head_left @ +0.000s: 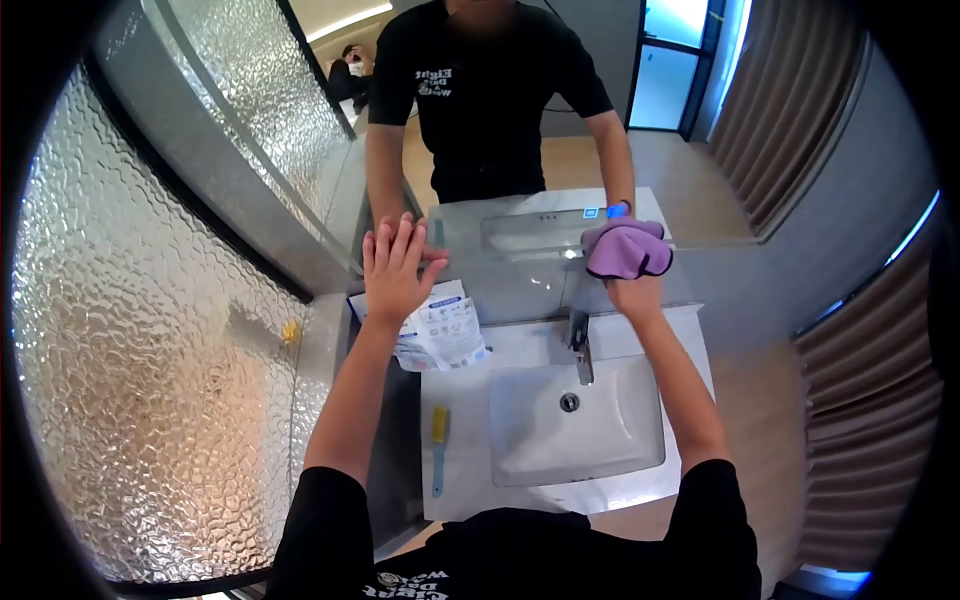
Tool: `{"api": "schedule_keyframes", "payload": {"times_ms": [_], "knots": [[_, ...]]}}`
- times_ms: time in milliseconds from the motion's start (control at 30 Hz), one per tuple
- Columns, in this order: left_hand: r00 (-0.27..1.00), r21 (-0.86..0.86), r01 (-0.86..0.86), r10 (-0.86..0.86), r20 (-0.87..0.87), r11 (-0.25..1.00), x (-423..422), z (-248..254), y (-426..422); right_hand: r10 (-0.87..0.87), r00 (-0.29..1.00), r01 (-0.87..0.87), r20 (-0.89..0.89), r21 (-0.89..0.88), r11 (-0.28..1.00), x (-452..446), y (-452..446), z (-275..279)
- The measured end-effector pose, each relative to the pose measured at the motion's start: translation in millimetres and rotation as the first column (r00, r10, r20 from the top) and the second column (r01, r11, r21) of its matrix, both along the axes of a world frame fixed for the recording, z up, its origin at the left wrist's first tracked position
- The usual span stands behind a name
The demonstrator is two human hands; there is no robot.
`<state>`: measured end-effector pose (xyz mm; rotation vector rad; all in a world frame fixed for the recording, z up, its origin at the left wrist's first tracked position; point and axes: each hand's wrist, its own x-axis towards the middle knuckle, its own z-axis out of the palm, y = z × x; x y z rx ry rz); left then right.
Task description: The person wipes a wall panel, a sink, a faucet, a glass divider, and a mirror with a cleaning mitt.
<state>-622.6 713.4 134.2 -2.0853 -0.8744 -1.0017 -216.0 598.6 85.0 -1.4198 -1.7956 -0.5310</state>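
Observation:
My left hand point(395, 275) lies flat with fingers spread against the mirror point(515, 285), and it holds nothing. My right hand point(635, 297) presses a purple cloth point(625, 255) with a dark edge to the mirror, right of the faucet. The cloth hides most of the right fingers. Under my left wrist, a white printed pouch point(442, 330) stands at the back left of the counter.
Below the mirror is a white sink point(577, 440) with a chrome faucet point(580, 350). A brush point(439, 450) with yellow bristles lies on the white counter point(460, 480). Textured glass point(150, 350) rises on the left; a brown curtain point(865, 420) hangs at right.

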Motion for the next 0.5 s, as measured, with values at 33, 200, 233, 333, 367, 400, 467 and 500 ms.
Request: {"api": "schedule_keyframes", "payload": {"times_ms": [33, 200, 233, 333, 367, 400, 467, 500], "knots": [[1.000, -0.019, -0.001, 0.001, -0.011, 1.000, -0.7, -1.0, 0.7, 0.005, 1.000, -0.004, -0.030, 0.029, 1.000, -16.8, 1.4, -0.9], [0.999, -0.031, -0.037, 0.036, -0.021, 0.999, -4.8, 3.6, -3.2, 0.124, 0.865, -0.385, -0.487, -0.483, 0.786, -120.0, 27.3, 34.1], [0.998, -0.055, -0.045, 0.042, -0.051, 0.998, -6.3, 3.0, -2.3, 0.092, 0.736, -0.547, -0.670, -0.510, 0.664, -146.3, 30.0, 47.6], [0.989, -0.145, -0.090, 0.071, -0.129, 0.985, -8.1, 8.6, -10.2, 0.355, 0.770, -0.472, -0.530, -0.098, 0.876, -211.6, 36.6, 55.7], [0.996, -0.111, -0.019, 0.009, -0.091, 0.994, -8.6, 8.4, -8.1, 0.399, 0.893, -0.408, -0.210, -0.001, 0.913, -208.1, 58.0, 29.6], [0.997, -0.075, 0.047, -0.051, -0.051, 0.996, -7.9, 9.1, -8.1, 0.362, 0.922, -0.377, 0.136, 0.108, 0.920, -204.2, 62.7, 33.0], [0.998, -0.089, 0.002, -0.008, -0.067, 0.996, -5.2, 7.7, -9.2, 0.335, 0.942, -0.335, -0.019, -0.124, 0.934, -173.5, 52.2, 30.9], [0.999, -0.094, -0.033, 0.030, -0.034, 0.995, -1.4, 8.8, -11.5, 0.262, 0.950, -0.306, -0.169, -0.355, 0.883, -154.3, 38.7, 33.2]]}}
